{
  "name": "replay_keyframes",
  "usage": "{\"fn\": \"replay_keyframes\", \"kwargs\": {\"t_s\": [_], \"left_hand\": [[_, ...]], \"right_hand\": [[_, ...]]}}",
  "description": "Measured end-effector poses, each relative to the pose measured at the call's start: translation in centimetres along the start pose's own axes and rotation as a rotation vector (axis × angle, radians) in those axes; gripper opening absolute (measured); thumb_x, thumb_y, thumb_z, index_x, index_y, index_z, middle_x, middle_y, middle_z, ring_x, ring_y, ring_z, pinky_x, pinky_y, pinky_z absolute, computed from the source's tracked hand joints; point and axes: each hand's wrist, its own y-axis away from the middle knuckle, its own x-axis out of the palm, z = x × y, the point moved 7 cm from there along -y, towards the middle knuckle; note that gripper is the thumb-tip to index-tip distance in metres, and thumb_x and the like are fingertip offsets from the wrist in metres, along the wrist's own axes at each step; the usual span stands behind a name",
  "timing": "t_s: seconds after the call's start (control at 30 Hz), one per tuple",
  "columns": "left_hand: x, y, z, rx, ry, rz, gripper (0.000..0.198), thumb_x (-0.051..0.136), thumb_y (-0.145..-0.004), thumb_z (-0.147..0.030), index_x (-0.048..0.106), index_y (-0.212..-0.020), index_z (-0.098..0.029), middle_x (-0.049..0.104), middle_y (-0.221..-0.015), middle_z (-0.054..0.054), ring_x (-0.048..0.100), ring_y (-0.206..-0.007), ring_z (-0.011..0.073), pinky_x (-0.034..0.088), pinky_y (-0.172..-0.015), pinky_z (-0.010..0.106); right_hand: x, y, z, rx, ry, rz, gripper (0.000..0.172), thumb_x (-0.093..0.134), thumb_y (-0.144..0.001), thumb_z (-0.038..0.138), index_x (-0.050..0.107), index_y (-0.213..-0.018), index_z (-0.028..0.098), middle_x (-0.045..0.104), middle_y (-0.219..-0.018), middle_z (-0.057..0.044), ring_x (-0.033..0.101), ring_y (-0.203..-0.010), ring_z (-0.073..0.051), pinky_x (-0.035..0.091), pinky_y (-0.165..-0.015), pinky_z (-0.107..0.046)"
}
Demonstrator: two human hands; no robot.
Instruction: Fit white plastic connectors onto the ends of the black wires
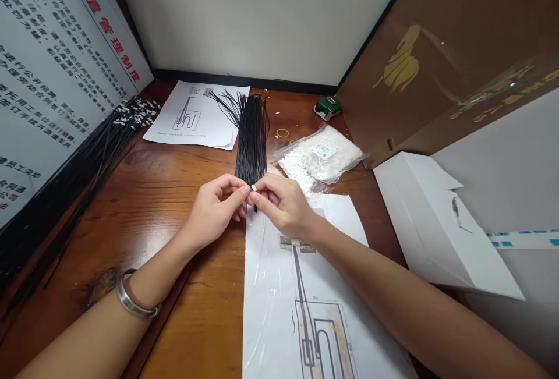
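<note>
Both hands meet at the near end of a bundle of black wires (251, 140) on the table. Between their fingertips shows a small white connector (254, 188). My left hand (218, 207) pinches it from the left with thumb and forefinger. From the other side, my right hand (286, 204) grips it with thumb and bent fingers. A short dark wire tip pokes out just below the fingers; which hand has hold of it, I cannot tell. Under the right hand lies a printed drawing sheet (279, 309) in a clear sleeve.
A clear bag of white connectors (325, 152), partly spilling, lies beyond my right hand. Farther back are a green tape measure (328, 107) and a rubber band (282, 133). More drawings (196, 117) lie back left. White-tipped black wires (100, 152) line the left panel; a white box (437, 222) stands right.
</note>
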Motion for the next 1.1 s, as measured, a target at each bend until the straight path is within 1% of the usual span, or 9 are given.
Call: {"fn": "replay_keyframes", "kwargs": {"t_s": [0.13, 0.3, 0.43, 0.57, 0.7, 0.8, 0.93, 1.1], "left_hand": [[-0.02, 0.03, 0.20, -0.008, -0.020, -0.002, 0.024, 0.065, -0.080, -0.037, 0.060, -0.077, -0.014, 0.064, -0.064, 0.001, 0.055, -0.050, 0.0093, 0.046, -0.046, 0.020], [0.30, 0.22, -0.03, -0.002, -0.083, 0.041, 0.021, 0.060, -0.083, -0.032, 0.063, -0.074, -0.013, 0.067, -0.068, 0.003, 0.056, -0.053, 0.0095, 0.047, -0.050, 0.021], [0.38, 0.33, -0.13, -0.005, -0.150, 0.053, 0.016, 0.061, -0.079, -0.025, 0.066, -0.069, -0.013, 0.064, -0.061, 0.001, 0.054, -0.051, 0.0093, 0.045, -0.050, 0.020], [0.19, 0.34, 0.06, -0.006, -0.184, 0.025, 0.010, 0.061, -0.073, -0.018, 0.067, -0.066, -0.013, 0.061, -0.054, -0.001, 0.053, -0.050, 0.0095, 0.044, -0.049, 0.020], [0.16, 0.25, -0.06, 0.027, -0.152, 0.009, 0.011, 0.062, -0.074, -0.019, 0.069, -0.070, -0.013, 0.065, -0.060, 0.001, 0.055, -0.051, 0.0096, 0.045, -0.049, 0.020], [0.24, 0.17, -0.11, 0.021, -0.144, 0.014, 0.010, 0.062, -0.074, -0.019, 0.069, -0.071, -0.013, 0.067, -0.062, 0.001, 0.055, -0.051, 0.0091, 0.045, -0.049, 0.019], [0.33, 0.21, -0.15, 0.018, -0.173, 0.016, 0.010, 0.061, -0.075, -0.019, 0.067, -0.070, -0.013, 0.066, -0.062, 0.001, 0.054, -0.051, 0.0085, 0.045, -0.049, 0.019], [0.38, 0.34, -0.06, 0.014, -0.198, 0.030, 0.011, 0.061, -0.076, -0.020, 0.067, -0.071, -0.013, 0.064, -0.062, 0.000, 0.053, -0.052, 0.0084, 0.045, -0.051, 0.019]], "right_hand": [[0.24, -0.03, 0.06, -0.018, 0.053, 0.018, 0.025, 0.045, -0.091, 0.022, 0.054, -0.068, 0.018, 0.053, -0.064, 0.000, 0.047, -0.058, -0.012, 0.036, -0.059, -0.027], [0.18, -0.01, 0.10, -0.033, 0.041, 0.021, 0.026, 0.043, -0.091, 0.021, 0.051, -0.066, 0.019, 0.051, -0.063, 0.001, 0.046, -0.058, -0.012, 0.035, -0.058, -0.027], [0.45, 0.06, 0.14, -0.028, 0.042, 0.070, 0.026, 0.042, -0.090, 0.021, 0.049, -0.065, 0.019, 0.053, -0.063, 0.000, 0.047, -0.059, -0.013, 0.035, -0.059, -0.028], [0.62, 0.15, 0.09, -0.055, 0.034, 0.101, 0.026, 0.041, -0.089, 0.022, 0.045, -0.063, 0.020, 0.048, -0.061, 0.001, 0.044, -0.056, -0.013, 0.033, -0.056, -0.028], [0.31, 0.12, -0.45, -0.021, -0.039, 0.063, 0.024, 0.040, -0.090, 0.024, 0.045, -0.067, 0.020, 0.050, -0.063, 0.001, 0.046, -0.059, -0.013, 0.034, -0.058, -0.028], [0.01, 0.02, -0.71, 0.019, -0.086, 0.026, 0.022, 0.041, -0.090, 0.024, 0.044, -0.068, 0.020, 0.050, -0.064, 0.001, 0.046, -0.059, -0.013, 0.034, -0.058, -0.028], [0.05, -0.09, -0.52, 0.019, -0.123, 0.036, 0.020, 0.042, -0.089, 0.024, 0.045, -0.069, 0.020, 0.050, -0.064, 0.002, 0.045, -0.059, -0.013, 0.034, -0.057, -0.027], [0.17, -0.09, -0.72, 0.036, -0.100, 0.033, 0.020, 0.043, -0.088, 0.022, 0.046, -0.069, 0.020, 0.051, -0.064, 0.002, 0.045, -0.059, -0.013, 0.034, -0.058, -0.028]]}}
